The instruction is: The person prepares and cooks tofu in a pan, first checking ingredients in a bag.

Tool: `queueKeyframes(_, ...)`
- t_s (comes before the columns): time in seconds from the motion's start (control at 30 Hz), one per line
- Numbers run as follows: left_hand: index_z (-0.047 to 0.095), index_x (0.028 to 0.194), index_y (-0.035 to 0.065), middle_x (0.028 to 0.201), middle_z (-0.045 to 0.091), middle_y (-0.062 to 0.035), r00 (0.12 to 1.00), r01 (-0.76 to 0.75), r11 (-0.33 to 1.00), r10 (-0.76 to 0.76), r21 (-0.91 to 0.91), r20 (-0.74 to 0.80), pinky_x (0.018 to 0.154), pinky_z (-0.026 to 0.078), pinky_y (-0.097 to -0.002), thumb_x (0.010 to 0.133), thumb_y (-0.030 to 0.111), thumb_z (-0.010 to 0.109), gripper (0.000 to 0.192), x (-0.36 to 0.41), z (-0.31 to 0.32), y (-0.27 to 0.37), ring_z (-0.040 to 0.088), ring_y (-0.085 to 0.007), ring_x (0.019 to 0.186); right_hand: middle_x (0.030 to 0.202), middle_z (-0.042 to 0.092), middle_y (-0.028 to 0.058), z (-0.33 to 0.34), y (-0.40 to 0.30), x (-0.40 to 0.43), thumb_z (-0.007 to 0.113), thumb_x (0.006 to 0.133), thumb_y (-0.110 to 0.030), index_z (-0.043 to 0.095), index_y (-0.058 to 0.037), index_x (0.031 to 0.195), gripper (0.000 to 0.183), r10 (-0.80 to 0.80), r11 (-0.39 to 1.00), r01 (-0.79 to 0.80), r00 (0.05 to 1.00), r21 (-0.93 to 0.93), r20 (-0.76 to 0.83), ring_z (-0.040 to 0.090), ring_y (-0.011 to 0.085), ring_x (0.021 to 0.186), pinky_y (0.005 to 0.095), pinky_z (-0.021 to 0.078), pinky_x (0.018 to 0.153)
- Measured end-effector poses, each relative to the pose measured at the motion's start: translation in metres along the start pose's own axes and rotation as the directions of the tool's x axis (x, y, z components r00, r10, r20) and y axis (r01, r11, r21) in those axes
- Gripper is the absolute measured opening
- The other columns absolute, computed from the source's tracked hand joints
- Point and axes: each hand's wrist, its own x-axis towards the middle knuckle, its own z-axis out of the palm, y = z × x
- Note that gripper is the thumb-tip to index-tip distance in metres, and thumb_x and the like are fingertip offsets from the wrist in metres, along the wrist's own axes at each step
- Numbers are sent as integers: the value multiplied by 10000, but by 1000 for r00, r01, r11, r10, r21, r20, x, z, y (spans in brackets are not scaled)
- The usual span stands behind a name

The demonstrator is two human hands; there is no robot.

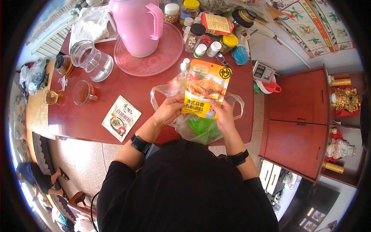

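Note:
Between both hands I hold a yellow and orange seasoning pouch (206, 84) upright, its printed food picture facing me. My left hand (171, 108) pinches the pouch's lower left edge. On its lower right side, my right hand (223, 114) grips with the thumb over the front. Beneath the pouch lies a thin clear plastic bag (185, 127) with something bright green (201, 124) inside. A white seasoning packet (121, 118) rests flat on the red wooden table (139, 90), left of my left forearm.
A pink thermos jug (136, 29) stands on a round tray (171, 62). Left of it are a glass pitcher (97, 65) and a glass mug of tea (82, 92). Several jars and bottles (194, 37) crowd the back. A person (37, 178) sits at far left; a wooden cabinet (294, 121) stands right.

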Motion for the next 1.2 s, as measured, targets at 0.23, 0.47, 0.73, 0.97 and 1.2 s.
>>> queueKeyframes(0.23, 436, 1169, -36, 1145, 508, -118, 1000, 17, 1000, -17, 13, -8, 923, 378, -328, 835, -46, 371, 340, 0, -2, 0, 492, -205, 1061, 716, 536, -6, 5, -1, 0, 573, 822, -139, 583, -25, 852, 118, -17, 1000, 17, 999, -5, -31, 474, 64, 647, 210, 390, 599)
queueKeyframes(0.47, 444, 1163, -32, 1143, 510, -110, 1000, 15, 1000, -15, 15, -6, 920, 377, -323, 834, -47, 374, 337, 0, -3, -1, 492, -203, 1061, 726, 542, -5, 7, -4, -2, 579, 819, -145, 586, -22, 863, 130, -28, 1000, 28, 999, -2, -25, 475, 64, 656, 209, 394, 607)
queueKeyframes(0.73, 463, 1147, -30, 1133, 517, -110, 1000, 8, 1000, -8, 13, -27, 914, 384, -319, 831, -54, 379, 327, -2, -2, -2, 497, -207, 1055, 713, 532, -10, 5, 1, -3, 573, 823, -148, 576, -26, 859, 128, -9, 1000, 8, 999, -24, -36, 468, 62, 643, 205, 380, 588)
queueKeyframes(0.97, 452, 1162, -28, 1141, 513, -111, 999, 1, 1000, -1, 16, -46, 920, 379, -319, 833, -51, 376, 338, 0, -1, 1, 493, -209, 1060, 894, 570, 31, 7, -3, -4, 550, 812, -72, 549, -10, 982, 182, 6, 999, -6, 1000, 35, -14, 523, 92, 772, 228, 425, 687)
queueKeyframes(1.2, 371, 1212, -47, 1184, 464, -151, 940, -204, 841, 312, 502, -141, 892, 395, -315, 828, 53, 454, 406, 1, 17, 6, 478, -214, 1064, 983, 567, 57, 10, -13, -4, 534, 791, -8, 527, 1, 1038, 247, -58, 997, 58, 998, 58, -2, 538, 113, 855, 257, 434, 753)
